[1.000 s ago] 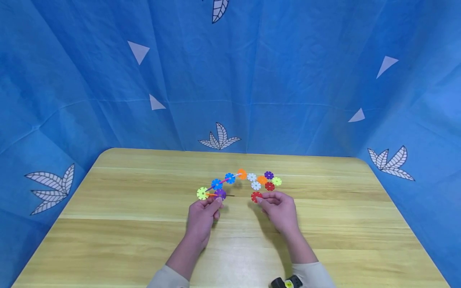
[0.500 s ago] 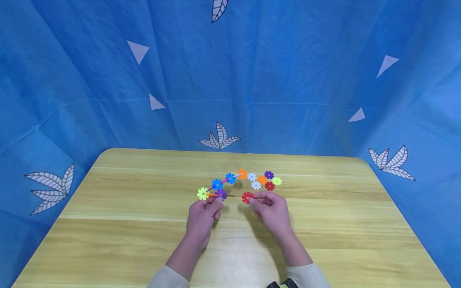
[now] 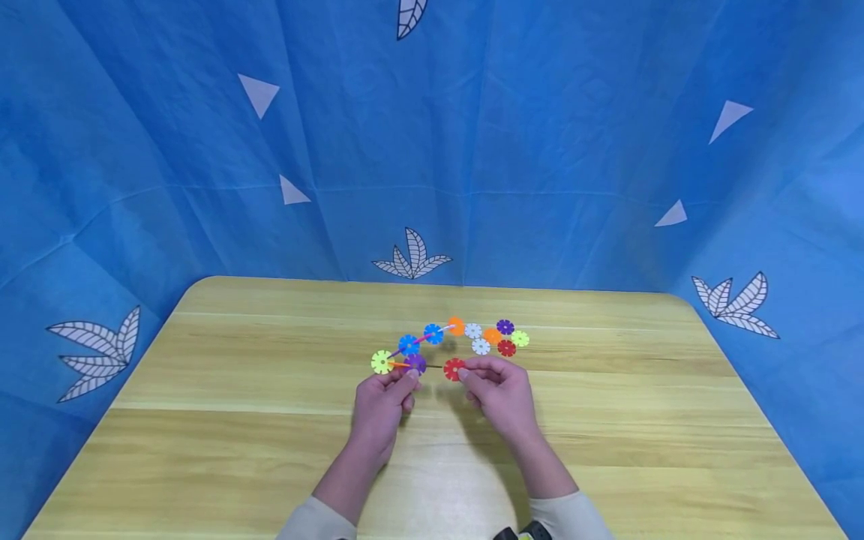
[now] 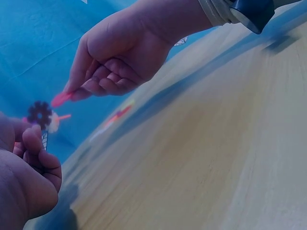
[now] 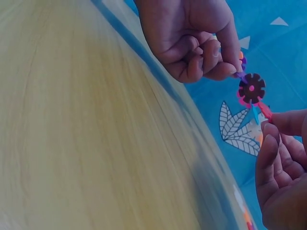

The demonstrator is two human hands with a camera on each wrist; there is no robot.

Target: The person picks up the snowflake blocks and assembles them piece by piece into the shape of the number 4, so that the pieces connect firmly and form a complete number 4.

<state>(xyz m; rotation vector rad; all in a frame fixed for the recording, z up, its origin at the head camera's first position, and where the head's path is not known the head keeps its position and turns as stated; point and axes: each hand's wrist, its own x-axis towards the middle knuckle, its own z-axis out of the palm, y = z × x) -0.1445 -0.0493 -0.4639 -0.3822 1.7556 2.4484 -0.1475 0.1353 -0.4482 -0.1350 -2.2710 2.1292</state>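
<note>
In the head view my left hand (image 3: 382, 411) pinches a purple notched disc (image 3: 415, 364), part of a chain of interlocking snowflake discs. A brown disc (image 5: 252, 89) juts from the purple one; the head view shows it edge-on as a thin dark line. The chain also includes a yellow-green disc (image 3: 381, 362), blue discs (image 3: 409, 345) and an orange disc (image 3: 456, 325). My right hand (image 3: 501, 396) pinches a red disc (image 3: 454, 369) between thumb and index finger. Its edge meets the brown disc's edge; I cannot tell whether their slots are engaged.
Several loose discs lie right of the chain on the wooden table (image 3: 236, 435): white (image 3: 481, 346), orange (image 3: 492, 336), dark red (image 3: 506, 348), purple (image 3: 505, 327) and yellow-green (image 3: 520, 339). Blue patterned cloth (image 3: 540, 150) hangs behind and at both sides.
My right hand has moved left with the red disc, bringing it from apart to the brown disc's edge. The left hand and chain have stayed nearly still.
</note>
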